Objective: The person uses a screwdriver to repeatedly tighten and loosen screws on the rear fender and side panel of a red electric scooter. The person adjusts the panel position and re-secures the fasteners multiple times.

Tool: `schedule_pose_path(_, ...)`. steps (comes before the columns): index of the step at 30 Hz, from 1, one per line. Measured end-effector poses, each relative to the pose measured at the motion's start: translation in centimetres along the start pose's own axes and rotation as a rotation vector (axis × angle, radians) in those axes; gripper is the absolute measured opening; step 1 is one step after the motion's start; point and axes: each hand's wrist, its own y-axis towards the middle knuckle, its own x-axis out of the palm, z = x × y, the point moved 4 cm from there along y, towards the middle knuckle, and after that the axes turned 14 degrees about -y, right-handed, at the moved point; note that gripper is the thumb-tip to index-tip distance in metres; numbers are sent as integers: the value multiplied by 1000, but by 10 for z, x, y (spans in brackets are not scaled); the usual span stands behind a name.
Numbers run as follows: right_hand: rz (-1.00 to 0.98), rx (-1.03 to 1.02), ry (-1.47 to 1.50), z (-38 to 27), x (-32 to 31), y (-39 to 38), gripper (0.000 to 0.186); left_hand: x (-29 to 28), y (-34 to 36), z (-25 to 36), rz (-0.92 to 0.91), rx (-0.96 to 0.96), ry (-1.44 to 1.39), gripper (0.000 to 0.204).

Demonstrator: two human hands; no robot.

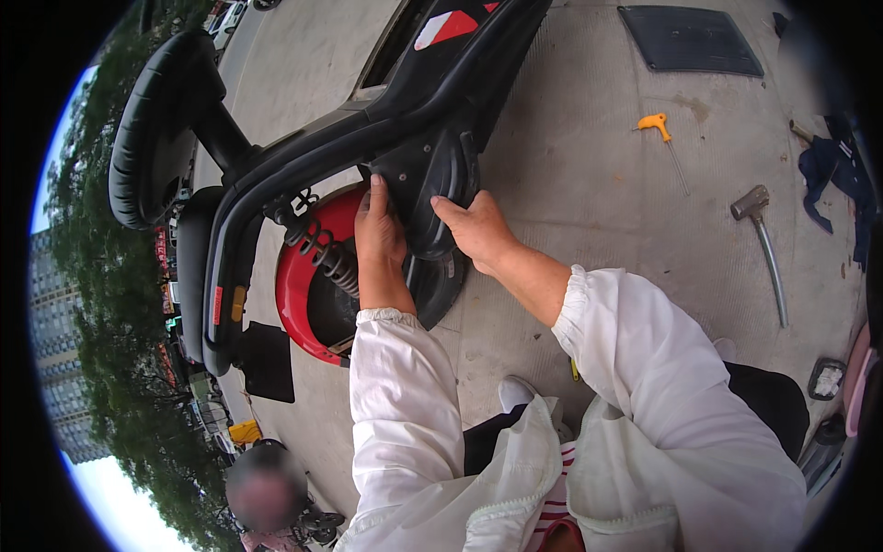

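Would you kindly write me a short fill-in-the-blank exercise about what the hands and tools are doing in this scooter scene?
1. Both the left hand and the right hand rest on a ____ plastic panel of the scooter.
2. The coil spring sits beside a ____ wheel cover.
3. The T-handle wrench lying on the concrete ground has a ____ handle.
4. The person's sleeves are ____.

Missing words: black; red; yellow; white
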Motion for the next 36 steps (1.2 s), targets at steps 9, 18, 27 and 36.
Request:
schedule_pose_path(9,-2,-82,-4,-7,-17,-4,50,-2,-13,0,220,-14,120,47)
schedule_pose_path(18,-101,-29,-51,11,-30,11,49,-5,-15,0,177,-86,-32,41)
schedule_pose_path(27,-58,-140,-357,-6,-52,3,46,-17,-7,-1,9,-201,-70,43)
schedule_pose_path(36,90,-206,-573,-11,-55,5,35,0,-15,-3,202,-90,56,47)
